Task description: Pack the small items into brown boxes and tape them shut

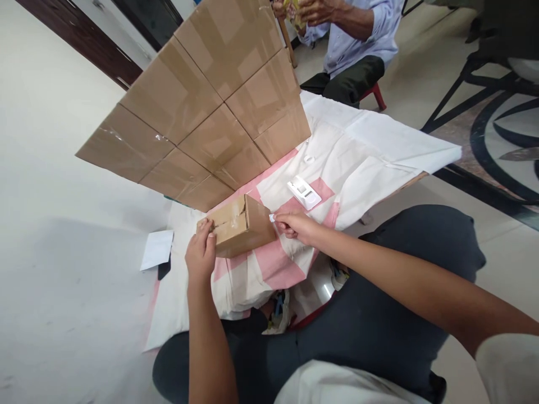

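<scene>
A small brown cardboard box (236, 227) with a taped, slightly torn top seam lies on the cloth in front of me. My left hand (202, 249) grips its left end, the fingers over the top edge and the thumb against the near side. Pinched between the fingertips of my right hand (295, 225) is a small white and light-blue piece (272, 217), close to the box's right end. Whether it touches the cardboard I cannot tell. Just beyond my right hand lies a flat white device or pack (304, 192) with a dark strip.
Behind the box a large taped cardboard panel (206, 106) stands upright. A pink and white cloth (282, 264) covers the table. A white ring (309, 159) lies farther back; a white sheet (156, 249) is at the left edge. Another person (349, 50) sits beyond the table, holding something yellowish.
</scene>
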The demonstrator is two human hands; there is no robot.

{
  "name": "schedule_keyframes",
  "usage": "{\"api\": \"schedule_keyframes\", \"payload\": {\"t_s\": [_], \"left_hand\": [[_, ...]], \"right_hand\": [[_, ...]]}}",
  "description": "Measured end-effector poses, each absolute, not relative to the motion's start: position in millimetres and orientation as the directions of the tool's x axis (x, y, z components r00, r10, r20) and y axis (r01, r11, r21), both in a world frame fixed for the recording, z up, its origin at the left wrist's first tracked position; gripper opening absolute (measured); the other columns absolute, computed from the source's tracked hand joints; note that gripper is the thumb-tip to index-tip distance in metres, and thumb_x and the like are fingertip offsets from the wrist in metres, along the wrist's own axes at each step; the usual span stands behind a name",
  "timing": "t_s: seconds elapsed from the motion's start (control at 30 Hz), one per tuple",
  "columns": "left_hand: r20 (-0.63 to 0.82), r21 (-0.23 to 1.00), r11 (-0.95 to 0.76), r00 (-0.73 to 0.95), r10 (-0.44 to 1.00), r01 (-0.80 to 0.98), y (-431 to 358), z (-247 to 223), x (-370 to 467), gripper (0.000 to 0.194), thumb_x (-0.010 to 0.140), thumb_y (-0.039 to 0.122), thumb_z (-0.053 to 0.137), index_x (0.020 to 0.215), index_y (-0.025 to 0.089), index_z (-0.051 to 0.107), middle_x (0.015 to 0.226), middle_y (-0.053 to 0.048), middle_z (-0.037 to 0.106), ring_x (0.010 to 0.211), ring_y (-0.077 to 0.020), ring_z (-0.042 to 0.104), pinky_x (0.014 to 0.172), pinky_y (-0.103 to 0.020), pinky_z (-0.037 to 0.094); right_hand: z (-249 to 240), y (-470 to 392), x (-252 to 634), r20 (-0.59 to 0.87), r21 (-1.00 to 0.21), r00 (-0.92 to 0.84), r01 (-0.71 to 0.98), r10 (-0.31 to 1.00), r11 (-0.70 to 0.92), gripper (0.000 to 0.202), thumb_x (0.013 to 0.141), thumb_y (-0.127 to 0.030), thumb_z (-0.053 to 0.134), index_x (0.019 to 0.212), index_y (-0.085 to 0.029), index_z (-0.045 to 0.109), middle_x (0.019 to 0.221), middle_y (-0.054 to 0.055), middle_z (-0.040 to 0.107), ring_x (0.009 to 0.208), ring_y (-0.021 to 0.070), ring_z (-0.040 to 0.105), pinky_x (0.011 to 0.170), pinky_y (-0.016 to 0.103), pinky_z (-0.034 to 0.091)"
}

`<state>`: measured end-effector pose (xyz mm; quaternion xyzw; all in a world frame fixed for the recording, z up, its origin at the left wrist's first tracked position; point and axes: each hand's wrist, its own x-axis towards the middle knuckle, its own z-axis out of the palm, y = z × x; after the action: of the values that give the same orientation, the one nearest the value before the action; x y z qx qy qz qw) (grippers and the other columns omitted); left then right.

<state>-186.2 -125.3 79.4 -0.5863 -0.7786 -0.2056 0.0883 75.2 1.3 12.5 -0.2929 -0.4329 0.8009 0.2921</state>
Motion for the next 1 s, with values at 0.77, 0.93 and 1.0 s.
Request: {"api": "schedule_keyframes", "payload": {"t_s": [0.77, 0.93, 1.0], "left_hand": [[0.459, 0.164, 0.292, -0.335, 0.823, 0.942, -150.0, 73.6, -130.2, 0.049, 0.103, 0.039, 0.034, 0.138, 0.02, 0.061, 0.151, -0.011, 0.056, 0.143, -0.028, 0.05, 0.12, -0.047, 0.037], [0.47, 0.182, 0.292, -0.344, 0.812, 0.939, -148.3, 73.0, -129.1, 0.047, 0.103, 0.039, 0.034, 0.137, 0.021, 0.062, 0.151, -0.01, 0.057, 0.144, -0.0253, 0.05, 0.121, -0.042, 0.036], [0.472, 0.191, 0.297, -0.353, 0.808, 0.936, -146.6, 73.6, -128.8, 0.047, 0.102, 0.039, 0.035, 0.136, 0.021, 0.063, 0.15, -0.01, 0.058, 0.143, -0.0254, 0.051, 0.121, -0.042, 0.037]], "right_hand": [[13.4, 6.8, 73.1, -0.277, -0.853, -0.506, -0.261, 0.817, -0.451, 0.008, 0.072, -0.018, 0.068, 0.065, -0.015, 0.064, 0.047, -0.006, 0.047, 0.045, 0.006, 0.039, 0.042, 0.018, 0.021], [13.3, 7.0, 71.6, -0.239, -0.842, -0.531, -0.303, 0.813, -0.446, 0.005, 0.068, -0.011, 0.062, 0.066, -0.015, 0.064, 0.045, -0.006, 0.049, 0.039, 0.0055, 0.036, 0.041, 0.021, 0.02], [13.2, 7.4, 70.3, -0.234, -0.837, -0.53, -0.316, 0.815, -0.446, 0.007, 0.068, -0.009, 0.061, 0.066, -0.015, 0.063, 0.044, -0.006, 0.048, 0.038, 0.0052, 0.035, 0.041, 0.022, 0.019]]}}
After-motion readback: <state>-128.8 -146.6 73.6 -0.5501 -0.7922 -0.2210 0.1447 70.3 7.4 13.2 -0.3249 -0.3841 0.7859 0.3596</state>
